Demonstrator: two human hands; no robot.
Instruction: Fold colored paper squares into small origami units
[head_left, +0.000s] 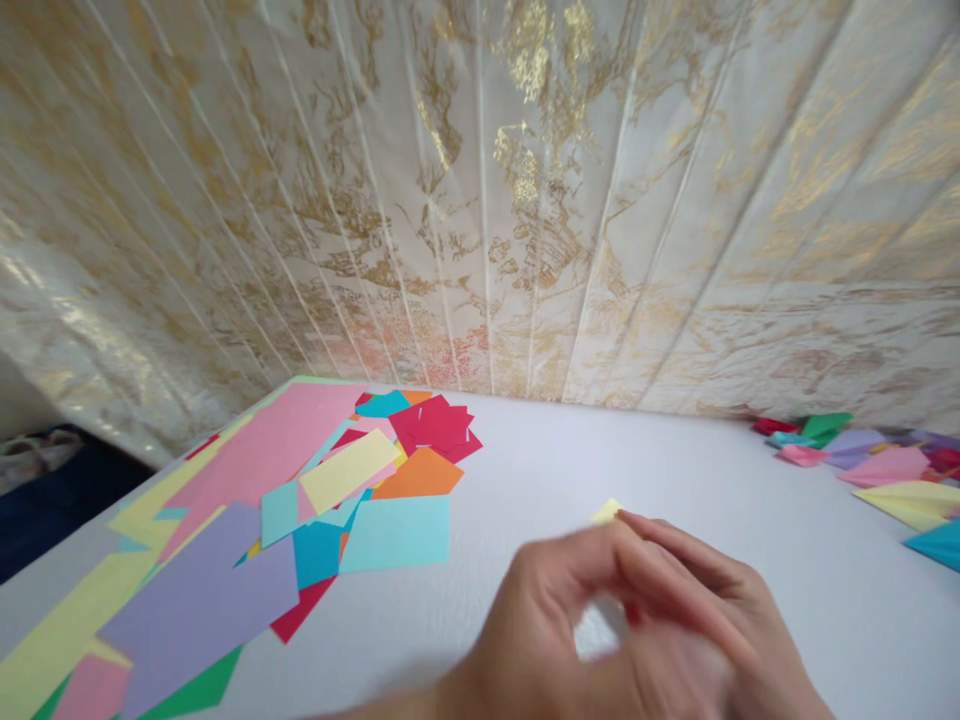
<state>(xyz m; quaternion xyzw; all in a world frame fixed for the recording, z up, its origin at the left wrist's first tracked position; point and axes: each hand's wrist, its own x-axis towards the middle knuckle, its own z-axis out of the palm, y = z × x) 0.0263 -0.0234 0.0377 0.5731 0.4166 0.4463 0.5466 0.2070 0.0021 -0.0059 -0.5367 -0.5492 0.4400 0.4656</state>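
Observation:
My left hand [559, 600] and my right hand [739, 610] come together low in the view, right of the middle. Their fingers are closed and overlap. A corner of yellow paper [606, 511] pokes out past the fingertips, pinched between the hands. Most of that paper is hidden behind the fingers, so its shape cannot be made out. A small red spot shows between the fingers, too blurred to name. Part of the left hand is smeared by motion.
Cut coloured paper lies heaped on the left of the white table [525, 480], with a purple sheet [210, 600], a light blue rectangle [397, 533] and red pieces [435, 425]. Folded paper pieces [892, 465] lie at the far right. A gold-patterned curtain [480, 200] hangs behind.

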